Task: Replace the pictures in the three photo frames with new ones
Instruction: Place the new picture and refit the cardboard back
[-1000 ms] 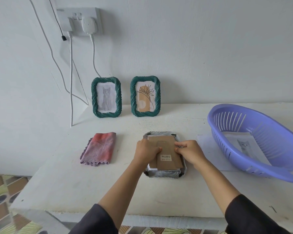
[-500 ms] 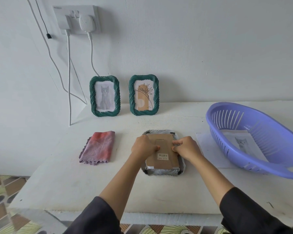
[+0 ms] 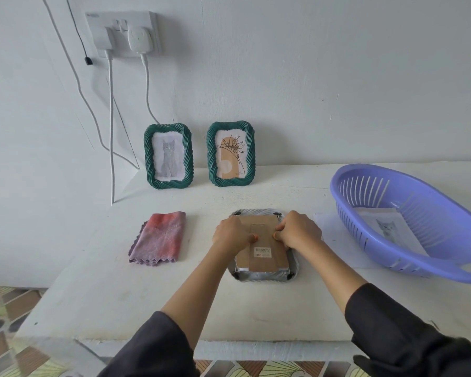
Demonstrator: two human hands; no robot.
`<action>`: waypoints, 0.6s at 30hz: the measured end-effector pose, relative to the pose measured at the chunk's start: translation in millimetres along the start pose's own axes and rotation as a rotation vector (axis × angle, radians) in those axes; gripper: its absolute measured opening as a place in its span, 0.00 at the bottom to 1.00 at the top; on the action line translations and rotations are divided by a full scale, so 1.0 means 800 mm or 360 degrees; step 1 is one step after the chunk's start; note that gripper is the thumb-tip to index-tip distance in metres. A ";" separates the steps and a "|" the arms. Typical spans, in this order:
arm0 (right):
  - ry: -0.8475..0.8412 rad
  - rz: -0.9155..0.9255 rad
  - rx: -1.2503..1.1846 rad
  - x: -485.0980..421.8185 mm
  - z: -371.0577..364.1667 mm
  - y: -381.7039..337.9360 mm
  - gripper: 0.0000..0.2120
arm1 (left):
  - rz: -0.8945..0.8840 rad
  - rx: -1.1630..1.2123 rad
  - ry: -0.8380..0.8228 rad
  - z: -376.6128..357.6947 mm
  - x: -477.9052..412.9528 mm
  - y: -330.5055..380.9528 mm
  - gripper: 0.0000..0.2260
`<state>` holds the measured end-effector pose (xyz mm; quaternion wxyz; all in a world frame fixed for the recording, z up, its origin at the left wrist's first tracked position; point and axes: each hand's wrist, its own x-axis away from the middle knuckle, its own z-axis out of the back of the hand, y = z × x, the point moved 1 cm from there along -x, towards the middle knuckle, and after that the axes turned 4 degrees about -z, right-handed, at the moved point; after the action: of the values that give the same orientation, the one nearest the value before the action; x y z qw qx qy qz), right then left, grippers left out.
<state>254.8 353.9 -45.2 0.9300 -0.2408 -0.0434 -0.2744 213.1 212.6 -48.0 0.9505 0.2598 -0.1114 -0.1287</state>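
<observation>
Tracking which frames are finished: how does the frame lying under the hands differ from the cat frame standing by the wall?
The cat frame stands upright; the flat frame lies face down. The cat frame shows its picture; the flat frame shows only its brown backing with a barcode label. The left hand and right hand hold the flat frame; nothing touches the cat frame. Both have ribbed rims.

I observe a plain white painted wall [image 3: 310, 63], evenly lit. A white double wall socket [image 3: 120, 25] sits high left, white cables [image 3: 111, 131] hanging toward the far-left corner of the white tabletop [image 3: 120, 295]. Below its near edge, patterned floor tiles [image 3: 0, 322] show.
</observation>
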 end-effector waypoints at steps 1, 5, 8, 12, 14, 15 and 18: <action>0.0028 0.0009 0.0032 -0.001 -0.001 -0.001 0.11 | -0.0002 0.0008 -0.0003 0.000 0.000 -0.001 0.18; 0.0080 0.0029 0.0170 -0.002 -0.003 -0.006 0.08 | -0.0002 0.0025 -0.0003 0.001 -0.002 -0.003 0.19; 0.0070 0.0043 0.0227 0.000 -0.003 -0.009 0.07 | -0.0021 0.0016 0.0014 -0.001 -0.004 -0.003 0.19; -0.0006 0.0048 0.0101 0.003 0.006 -0.004 0.07 | 0.0015 0.0095 0.0009 -0.008 -0.009 -0.008 0.22; -0.0034 0.0068 0.0007 0.007 0.009 0.003 0.08 | 0.0026 0.0134 0.0029 -0.009 -0.008 -0.012 0.20; -0.0053 0.0064 -0.0048 0.013 0.005 0.008 0.08 | 0.0039 0.0155 0.0029 -0.011 -0.004 -0.019 0.18; 0.0039 0.0044 -0.0234 0.027 -0.001 0.022 0.09 | 0.0038 0.0168 0.0094 -0.007 0.004 -0.035 0.13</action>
<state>282.6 355.9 -48.4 0.9139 -0.3056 -0.0082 -0.2670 212.7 191.0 -66.6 0.9399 0.3119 -0.0930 -0.1037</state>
